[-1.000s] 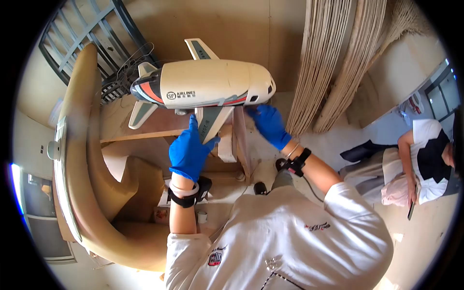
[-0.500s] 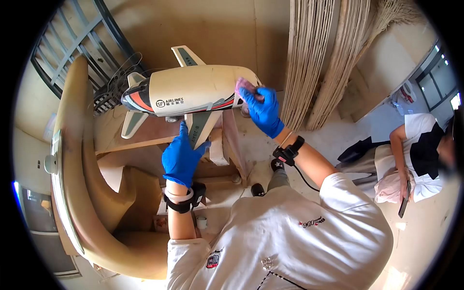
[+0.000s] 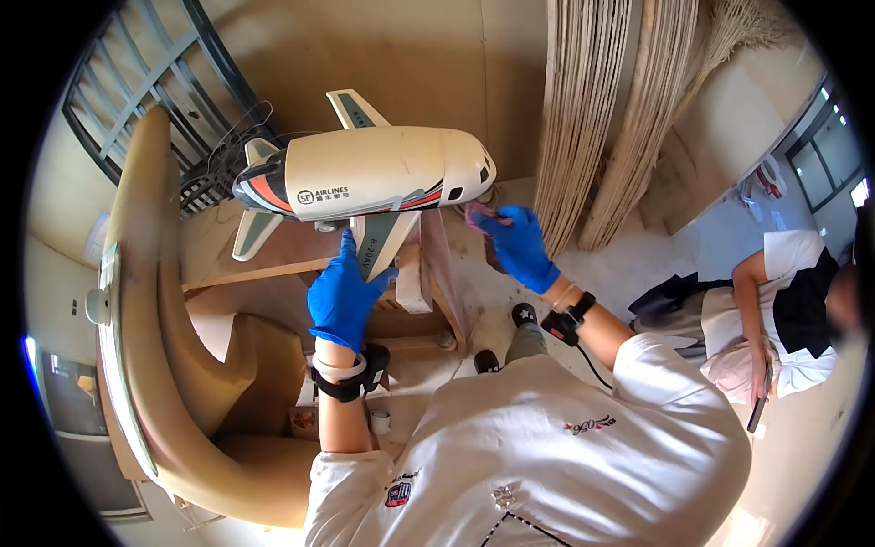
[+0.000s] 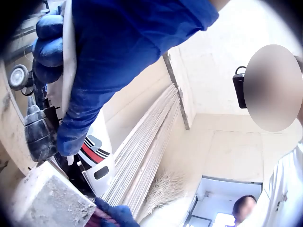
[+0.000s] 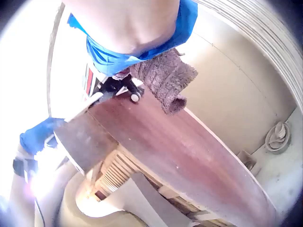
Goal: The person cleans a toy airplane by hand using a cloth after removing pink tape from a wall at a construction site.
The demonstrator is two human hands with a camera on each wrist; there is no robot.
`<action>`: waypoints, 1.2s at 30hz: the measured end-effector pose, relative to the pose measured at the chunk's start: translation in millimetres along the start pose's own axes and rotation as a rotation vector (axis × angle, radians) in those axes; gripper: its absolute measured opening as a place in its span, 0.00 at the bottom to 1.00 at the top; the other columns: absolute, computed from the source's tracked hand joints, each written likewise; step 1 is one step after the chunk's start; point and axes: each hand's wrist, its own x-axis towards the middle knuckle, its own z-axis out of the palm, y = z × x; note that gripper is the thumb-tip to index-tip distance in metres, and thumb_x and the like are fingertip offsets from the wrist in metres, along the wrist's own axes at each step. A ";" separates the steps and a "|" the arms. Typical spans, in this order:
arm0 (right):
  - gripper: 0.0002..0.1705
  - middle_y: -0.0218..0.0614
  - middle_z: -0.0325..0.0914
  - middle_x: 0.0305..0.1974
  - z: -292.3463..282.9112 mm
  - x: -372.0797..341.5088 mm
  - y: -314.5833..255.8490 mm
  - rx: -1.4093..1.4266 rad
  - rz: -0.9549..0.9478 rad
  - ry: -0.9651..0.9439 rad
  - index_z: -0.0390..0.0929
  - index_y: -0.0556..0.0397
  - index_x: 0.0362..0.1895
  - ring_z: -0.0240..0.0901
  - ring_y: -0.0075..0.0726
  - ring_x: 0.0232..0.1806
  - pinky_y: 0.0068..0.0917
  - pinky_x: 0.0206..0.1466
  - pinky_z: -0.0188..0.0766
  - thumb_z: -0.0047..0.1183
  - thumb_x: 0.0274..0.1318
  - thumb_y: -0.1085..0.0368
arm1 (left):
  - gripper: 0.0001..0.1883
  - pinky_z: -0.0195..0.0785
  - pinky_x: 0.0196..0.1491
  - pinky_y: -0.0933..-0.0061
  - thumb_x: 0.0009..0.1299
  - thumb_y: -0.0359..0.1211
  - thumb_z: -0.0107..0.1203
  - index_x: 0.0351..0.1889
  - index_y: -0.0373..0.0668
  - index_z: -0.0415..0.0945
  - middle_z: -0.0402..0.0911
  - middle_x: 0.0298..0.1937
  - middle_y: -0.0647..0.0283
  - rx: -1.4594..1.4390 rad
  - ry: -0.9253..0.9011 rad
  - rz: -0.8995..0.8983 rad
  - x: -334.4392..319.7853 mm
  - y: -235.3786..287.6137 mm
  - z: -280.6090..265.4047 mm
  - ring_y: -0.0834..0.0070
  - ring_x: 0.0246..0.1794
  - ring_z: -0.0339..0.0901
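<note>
A model airplane [image 3: 374,169] with an SF Airlines marking lies on a wooden stand, nose to the right. The blue-gloved left hand [image 3: 342,296] grips its near wing [image 3: 381,239]; in the left wrist view the left hand's [image 4: 113,47] fingers curl round the wing's edge. Just below the nose, the right hand [image 3: 524,251] pinches a purple cloth [image 3: 483,219], apart from the body in the head view. In the right wrist view the fluffy cloth [image 5: 165,80] hangs from the gloved right hand [image 5: 137,35], whose fingers are mostly hidden.
The reddish stand top [image 5: 175,137] lies under the plane. A large curved yellow piece [image 3: 150,365] fills the left side, with a grey metal frame [image 3: 150,73] behind it. Corrugated sheets [image 3: 588,118] lean at the back right. Another person [image 3: 793,301] sits at the right.
The right hand moved up onto the nose with the cloth, then down and right off it. The left hand stays on the wing while the view has shifted slightly.
</note>
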 end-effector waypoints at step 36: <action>0.23 0.41 0.49 0.67 28.0 194.6 -105.6 -0.187 -0.799 -0.032 0.70 0.25 0.55 0.46 0.61 0.65 0.58 0.56 0.56 0.47 0.52 0.46 | 0.44 0.70 0.30 0.60 0.48 0.53 0.62 0.61 0.43 0.62 0.79 0.30 0.52 -0.104 0.040 -0.036 -6.3 -2.9 -2.1 0.56 0.29 0.77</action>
